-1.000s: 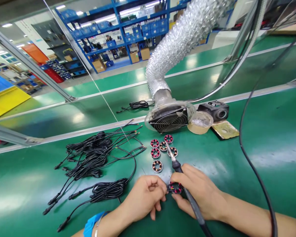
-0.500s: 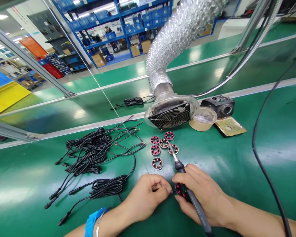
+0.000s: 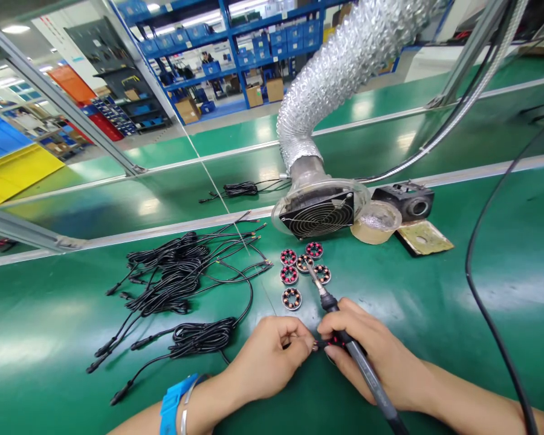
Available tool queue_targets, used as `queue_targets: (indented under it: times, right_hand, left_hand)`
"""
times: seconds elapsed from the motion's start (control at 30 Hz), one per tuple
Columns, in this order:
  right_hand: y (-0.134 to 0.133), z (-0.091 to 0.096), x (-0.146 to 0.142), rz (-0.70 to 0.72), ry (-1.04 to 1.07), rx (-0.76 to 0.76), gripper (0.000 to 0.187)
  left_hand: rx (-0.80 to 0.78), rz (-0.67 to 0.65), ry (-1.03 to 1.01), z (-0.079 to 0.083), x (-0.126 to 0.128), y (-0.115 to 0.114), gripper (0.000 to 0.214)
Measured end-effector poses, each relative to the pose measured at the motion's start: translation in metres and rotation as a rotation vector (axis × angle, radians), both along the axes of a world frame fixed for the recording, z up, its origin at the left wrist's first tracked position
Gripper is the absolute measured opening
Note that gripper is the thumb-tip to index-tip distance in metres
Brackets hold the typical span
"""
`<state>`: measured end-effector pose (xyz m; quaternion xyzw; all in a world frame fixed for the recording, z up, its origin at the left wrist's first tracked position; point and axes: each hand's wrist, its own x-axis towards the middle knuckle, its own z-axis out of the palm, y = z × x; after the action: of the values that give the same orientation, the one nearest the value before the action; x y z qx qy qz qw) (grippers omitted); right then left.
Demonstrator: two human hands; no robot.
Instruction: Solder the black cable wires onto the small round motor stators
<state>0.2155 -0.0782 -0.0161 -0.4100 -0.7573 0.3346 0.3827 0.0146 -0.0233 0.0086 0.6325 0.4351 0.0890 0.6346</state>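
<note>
Left hand (image 3: 276, 356) pinching, contents hidden; right hand (image 3: 385, 356) wraps the soldering iron (image 3: 362, 365) and red-wound ring (image 3: 335, 342)! Green tabletop (image 3: 435, 314), blue shelving (image 3: 234, 57) at eleven o'clock.

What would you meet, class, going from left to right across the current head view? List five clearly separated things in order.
Yellow panel → coiled black cables → left hand → right hand → black cord.

Soldering iron (image 3: 360, 362) right of cables (image 3: 176, 272)
</note>
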Motion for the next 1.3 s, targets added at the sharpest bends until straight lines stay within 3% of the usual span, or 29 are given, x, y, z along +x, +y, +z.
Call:
queue_targets:
  times: [0.43,0.7,0.9,1.1,1.23,1.3]
  right_hand:
    - [0.000,0.009,0.000,0.047,0.002,-0.112,0.047]
    - [0.001,0.005,-0.001,0.078,0.021,-0.117,0.039]
    - [0.000,0.006,0.000,0.058,0.013,-0.122,0.043]
    - [-0.006,0.005,-0.006,-0.022,-0.049,-0.026,0.031]
    - [-0.013,-0.005,-0.010,-0.082,-0.071,0.088,0.032]
    - [-0.014,-0.009,-0.010,-0.084,-0.075,0.143,0.035]
  left_hand:
    - [0.104,-0.052,0.030,0.002,0.000,-0.003,0.022]
    - [0.297,-0.124,0.073,0.006,0.000,-0.005,0.021]
    - [0.295,-0.127,0.071,0.008,-0.001,-0.005,0.015]
    - [0.388,-0.081,0.120,0.008,0.001,-0.014,0.018]
    - [0.410,-0.143,0.193,0.014,0.002,-0.032,0.014]
    - [0.329,-0.226,0.192,0.020,-0.001,-0.034,0.036]
